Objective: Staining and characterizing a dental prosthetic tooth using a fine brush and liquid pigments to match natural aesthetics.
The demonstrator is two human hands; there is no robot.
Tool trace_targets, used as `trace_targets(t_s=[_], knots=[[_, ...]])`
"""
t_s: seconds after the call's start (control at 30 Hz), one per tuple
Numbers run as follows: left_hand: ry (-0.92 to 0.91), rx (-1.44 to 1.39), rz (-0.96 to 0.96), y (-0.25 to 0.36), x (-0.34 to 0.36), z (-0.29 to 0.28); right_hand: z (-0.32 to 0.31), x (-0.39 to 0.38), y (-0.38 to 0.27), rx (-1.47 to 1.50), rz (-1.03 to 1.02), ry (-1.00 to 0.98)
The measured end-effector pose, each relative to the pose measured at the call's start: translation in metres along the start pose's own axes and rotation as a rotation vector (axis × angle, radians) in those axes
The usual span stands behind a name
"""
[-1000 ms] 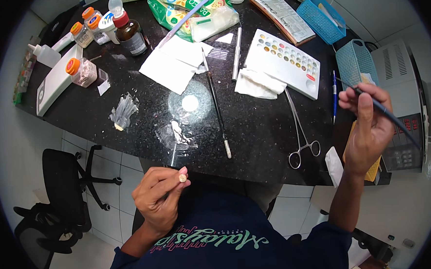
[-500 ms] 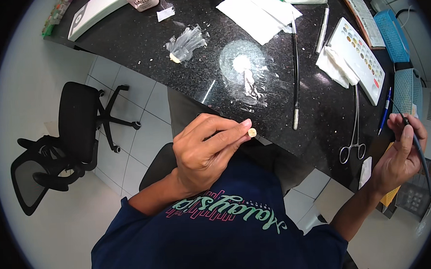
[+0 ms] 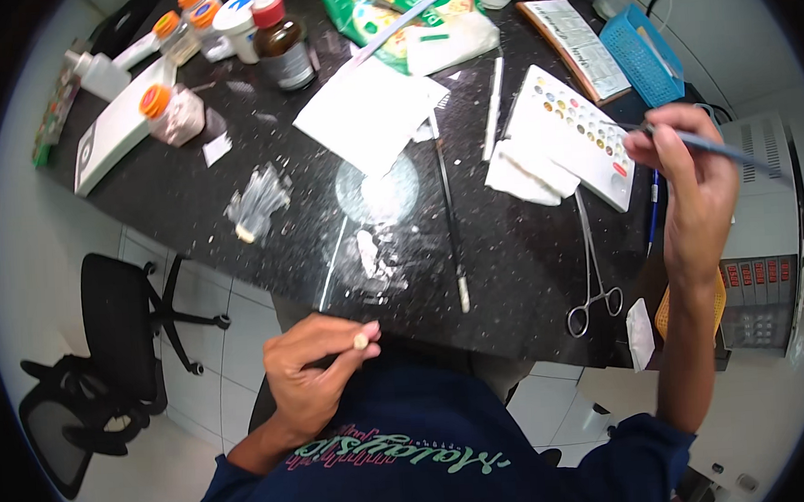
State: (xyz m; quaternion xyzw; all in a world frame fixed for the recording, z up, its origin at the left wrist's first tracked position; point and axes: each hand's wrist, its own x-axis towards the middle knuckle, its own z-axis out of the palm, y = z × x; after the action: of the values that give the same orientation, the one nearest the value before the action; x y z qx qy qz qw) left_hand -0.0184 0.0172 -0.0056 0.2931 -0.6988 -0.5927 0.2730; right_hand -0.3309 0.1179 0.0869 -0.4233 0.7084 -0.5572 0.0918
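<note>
My left hand (image 3: 308, 374), low at the counter's front edge, pinches a small cream piece (image 3: 361, 341) between thumb and fingertips; it looks like a tooth. My right hand (image 3: 685, 177) grips a thin blue-grey-handled brush (image 3: 724, 148), its dark front end over the right side of the white palette (image 3: 551, 139), which has rows of coloured dots. Whether the tip touches it I cannot tell. A folded tissue (image 3: 521, 179) lies against the palette. Steel forceps (image 3: 608, 304) and a blue pen (image 3: 654, 210) lie nearby; a black brush (image 3: 451, 230) lies in the middle.
The dark speckled counter (image 3: 405, 314) holds bottles and jars (image 3: 282, 48), paper sheets (image 3: 354, 117), crumpled plastic (image 3: 258, 199), a white slab (image 3: 110, 144), baskets (image 3: 642, 52) and a green bag (image 3: 349, 13). An appliance (image 3: 755, 305) stands right, an office chair (image 3: 115, 321) on the floor left.
The view swung left and back again. My right hand with the brush has moved up and forward from the counter's right edge to over the palette. My left hand still pinches the cream piece.
</note>
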Motion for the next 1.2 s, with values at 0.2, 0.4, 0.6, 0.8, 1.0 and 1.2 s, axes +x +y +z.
trace_targets(t_s=[0.2,0.4,0.6,0.8,1.0,1.2], knots=[[-0.06,0.008,-0.069,-0.004,0.004,-0.01,0.006,0.062,0.03,-0.024,0.097,-0.1],[-0.065,0.101,-0.126,0.0,0.002,-0.015,0.008,0.088,0.059,-0.134,0.185,-0.183],[0.044,0.214,-0.146,-0.005,-0.01,-0.015,0.012,0.089,0.071,-0.088,0.161,-0.24],[0.064,0.236,-0.125,-0.007,-0.011,-0.014,0.01,0.092,0.071,-0.135,0.142,-0.269],[0.062,0.283,-0.129,-0.005,-0.01,-0.014,0.012,0.092,0.074,-0.14,0.094,-0.278],[0.058,0.284,-0.128,-0.005,-0.011,-0.015,0.012,0.091,0.073,-0.132,0.09,-0.278]])
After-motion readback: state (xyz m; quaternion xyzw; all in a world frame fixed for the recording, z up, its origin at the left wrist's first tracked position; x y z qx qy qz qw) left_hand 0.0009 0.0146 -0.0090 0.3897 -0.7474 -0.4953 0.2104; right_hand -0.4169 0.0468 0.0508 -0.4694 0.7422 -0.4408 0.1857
